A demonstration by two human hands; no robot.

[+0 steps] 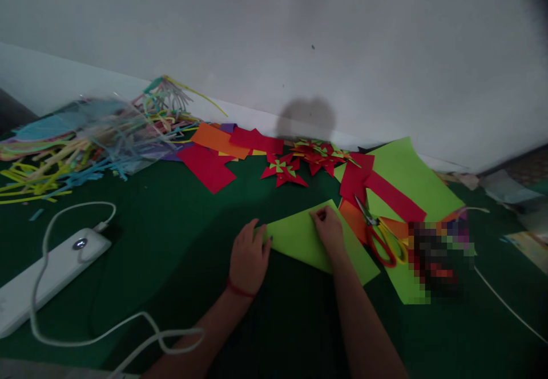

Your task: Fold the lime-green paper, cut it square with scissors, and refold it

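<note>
A light green sheet of paper (295,242), its outline slanted like a folded piece, lies on the dark green tabletop in front of me. My left hand (250,259), with a red band at the wrist, rests at the sheet's left tip, fingers stretched and slightly apart. Near the upper edge, my right hand (329,230) has its thumb and fingers drawn together on the paper. Just right of the sheet lie scissors (381,239) with one red and one yellow handle, blades pointing up and left. Behind are red paper stars with green centres (285,169).
Red paper pieces (209,170) and an orange piece (220,140) lie back left. A larger green sheet (411,173) is back right. Pipe cleaners (85,156) are heaped far left, above a white power bank (55,276) with a looping cable (98,342). A pixelated patch hides something right.
</note>
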